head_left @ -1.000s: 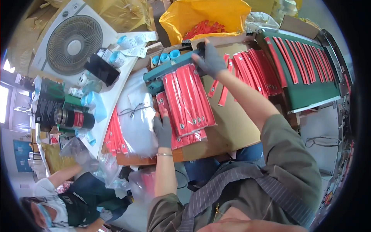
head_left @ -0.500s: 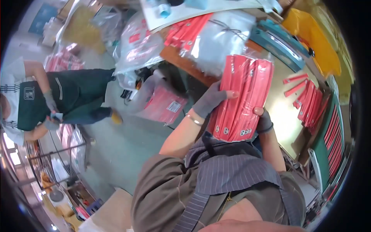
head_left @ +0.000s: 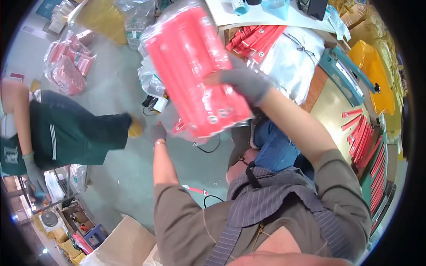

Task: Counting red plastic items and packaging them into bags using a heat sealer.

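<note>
A clear-wrapped pack of flat red strips [head_left: 191,71] is raised at the upper middle, tilted and slightly blurred. My right hand [head_left: 248,82], in a grey fingerless glove, grips its right side with the thumb across the front. Lower and to the left, my left hand [head_left: 158,133], also gloved, reaches down to the edge of a large clear plastic bag [head_left: 171,119]. Its fingers look closed at the bag's edge, though they show small. Red contents of the bag peek out beneath the raised pack, which hides most of it.
At right, a table [head_left: 326,95] bears loose red strips [head_left: 361,137], a teal device [head_left: 341,77] and a yellow bin [head_left: 372,80]. Clear plastic sleeves [head_left: 295,57] lie near more red strips [head_left: 255,40]. A co-worker in a green apron [head_left: 66,137] stands left. Bagged red packs [head_left: 69,66] rest behind.
The pack has moved up and left from in front of my body. My left hand has let go of it and gone down to the bag; only my right hand holds the pack.
</note>
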{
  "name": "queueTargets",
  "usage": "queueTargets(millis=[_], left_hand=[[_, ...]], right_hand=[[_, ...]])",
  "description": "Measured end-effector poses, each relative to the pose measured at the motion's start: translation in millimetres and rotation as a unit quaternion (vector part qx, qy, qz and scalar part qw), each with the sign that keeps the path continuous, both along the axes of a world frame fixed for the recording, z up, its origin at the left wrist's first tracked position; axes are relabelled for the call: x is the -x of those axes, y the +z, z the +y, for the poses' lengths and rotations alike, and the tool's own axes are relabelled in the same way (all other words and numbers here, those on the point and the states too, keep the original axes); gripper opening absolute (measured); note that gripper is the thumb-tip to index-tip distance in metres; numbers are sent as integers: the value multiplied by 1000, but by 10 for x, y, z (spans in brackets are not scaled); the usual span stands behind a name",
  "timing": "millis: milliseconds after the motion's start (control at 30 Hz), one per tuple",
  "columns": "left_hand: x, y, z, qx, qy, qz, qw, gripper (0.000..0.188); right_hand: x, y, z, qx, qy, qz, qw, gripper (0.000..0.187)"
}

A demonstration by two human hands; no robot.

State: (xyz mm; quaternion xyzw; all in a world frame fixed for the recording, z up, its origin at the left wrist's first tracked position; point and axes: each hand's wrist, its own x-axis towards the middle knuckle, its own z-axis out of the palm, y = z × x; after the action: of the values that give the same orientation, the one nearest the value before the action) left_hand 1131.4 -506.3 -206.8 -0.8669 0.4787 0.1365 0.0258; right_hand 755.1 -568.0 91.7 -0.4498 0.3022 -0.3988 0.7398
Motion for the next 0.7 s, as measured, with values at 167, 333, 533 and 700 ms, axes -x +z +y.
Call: queueTargets(millis=[167, 333, 533, 700], left_hand=[[956, 373, 524, 166, -70, 76, 981, 54], [1059, 451, 980, 210, 88, 279, 933, 45], [1546, 486, 1003, 261, -65, 188, 945, 40], [1171, 615, 821, 168, -48, 198, 965, 43]], right_hand=[[-673, -894, -19, 350, -61, 321, 878, 68], [-264, -1867, 247, 391, 196, 429, 790, 33], [-326, -2529, 625, 401, 273, 708, 513, 46], [523, -2613, 291, 433, 164, 604, 648, 57]])
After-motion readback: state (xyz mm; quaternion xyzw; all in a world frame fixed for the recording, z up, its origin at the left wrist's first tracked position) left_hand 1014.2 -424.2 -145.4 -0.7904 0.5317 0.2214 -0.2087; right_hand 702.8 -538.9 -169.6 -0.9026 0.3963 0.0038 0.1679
